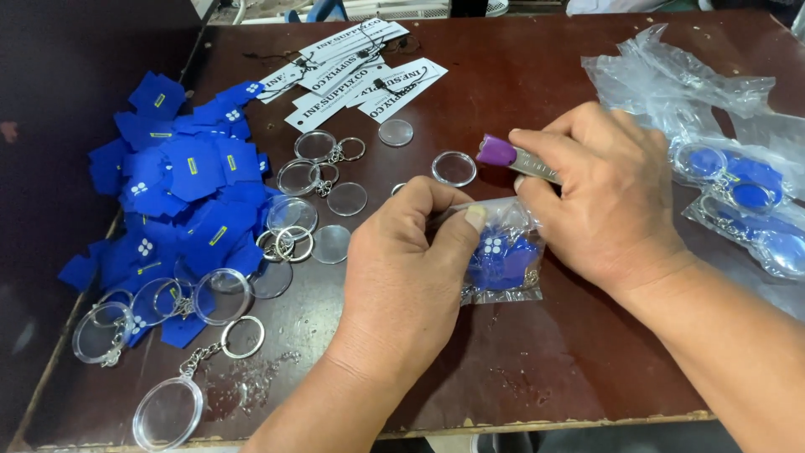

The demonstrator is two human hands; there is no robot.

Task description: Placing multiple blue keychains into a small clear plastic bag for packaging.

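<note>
Packet: small clear plastic bag (503, 260) with a blue insert inside, lay flat on the dark brown table (537, 369) at centre, between both hands.
Handling: judged very light, limp and slick; film would crumple or slide if pushed. Best taken at its top edge, where the film is free of contents.
Left hand (402, 277): fingers curled nearly closed, thumb (471, 222) and forefinger pinched on the bag's upper left edge, pinning it down.
Right hand (599, 197): fingers wrapped tight round a slim metal lighter with a purple cap (503, 153), cap end pointing left, just above the bag's top edge; touching or not, could not tell.
Lighter: judged rigid, light, smooth; held along its body.
Nearby: blue paper inserts (189, 189) heaped at left; clear round keychain cases (172, 411) scattered beside them; finished bagged keychains (738, 189) at right; white paper tags (360, 71) at top.
</note>
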